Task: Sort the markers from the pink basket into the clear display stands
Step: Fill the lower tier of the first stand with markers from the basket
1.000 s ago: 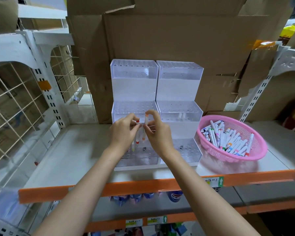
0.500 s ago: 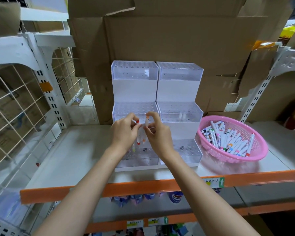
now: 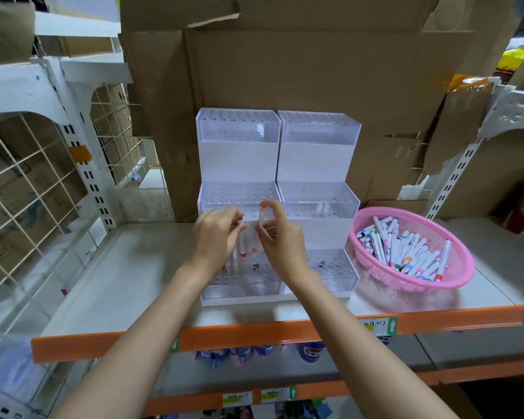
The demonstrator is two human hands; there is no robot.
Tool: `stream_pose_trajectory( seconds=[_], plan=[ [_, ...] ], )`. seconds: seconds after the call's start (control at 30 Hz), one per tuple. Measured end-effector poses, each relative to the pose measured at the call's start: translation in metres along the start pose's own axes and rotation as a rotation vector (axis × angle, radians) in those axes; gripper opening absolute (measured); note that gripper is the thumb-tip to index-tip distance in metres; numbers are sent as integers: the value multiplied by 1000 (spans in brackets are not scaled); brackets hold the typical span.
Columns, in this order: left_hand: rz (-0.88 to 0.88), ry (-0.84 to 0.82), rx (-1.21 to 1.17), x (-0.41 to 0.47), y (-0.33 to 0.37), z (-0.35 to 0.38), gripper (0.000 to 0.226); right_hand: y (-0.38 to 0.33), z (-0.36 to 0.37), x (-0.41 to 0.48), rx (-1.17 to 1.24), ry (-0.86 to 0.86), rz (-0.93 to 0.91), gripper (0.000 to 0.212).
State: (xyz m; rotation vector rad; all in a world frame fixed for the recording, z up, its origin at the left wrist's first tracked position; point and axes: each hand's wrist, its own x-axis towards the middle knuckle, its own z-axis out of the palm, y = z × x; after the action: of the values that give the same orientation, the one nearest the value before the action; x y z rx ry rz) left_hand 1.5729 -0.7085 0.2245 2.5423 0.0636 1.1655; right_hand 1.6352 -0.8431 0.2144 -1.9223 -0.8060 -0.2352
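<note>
Left hand (image 3: 215, 238) grips red-capped marker (image 3: 241, 237), right hand (image 3: 282, 241) pinches orange-capped marker (image 3: 260, 223) above left clear stand (image 3: 238, 287); risk: tilted tip misses hole, marker drops.

Left hand (image 3: 217, 238) grips a red-capped marker (image 3: 241, 237), right hand (image 3: 282, 237) an orange-capped marker (image 3: 260, 223). Both seem over the clear display stand (image 3: 236, 164).

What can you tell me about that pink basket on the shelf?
The pink basket is a shallow, oval bowl that looks like plastic, with fine mesh walls and a smooth solid rim. It sits upright on the pale grey shelf, close to the right of the clear stands; whether it touches them cannot be told. A loose heap of white markers with coloured caps lies inside, mostly left and middle, leaving the far right wall bare.
</note>
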Motion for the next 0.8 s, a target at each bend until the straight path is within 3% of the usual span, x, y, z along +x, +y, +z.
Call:
stream_pose_trajectory(
  seconds=[0.23, 0.8],
  plan=[
    [-55, 103, -55, 0, 6, -3, 11, -1, -2, 0, 15, 2, -21, 40],
    [-75, -10, 43, 3, 9, 6, 12, 0, -1, 0, 53, 9, -20, 41]
  ],
)
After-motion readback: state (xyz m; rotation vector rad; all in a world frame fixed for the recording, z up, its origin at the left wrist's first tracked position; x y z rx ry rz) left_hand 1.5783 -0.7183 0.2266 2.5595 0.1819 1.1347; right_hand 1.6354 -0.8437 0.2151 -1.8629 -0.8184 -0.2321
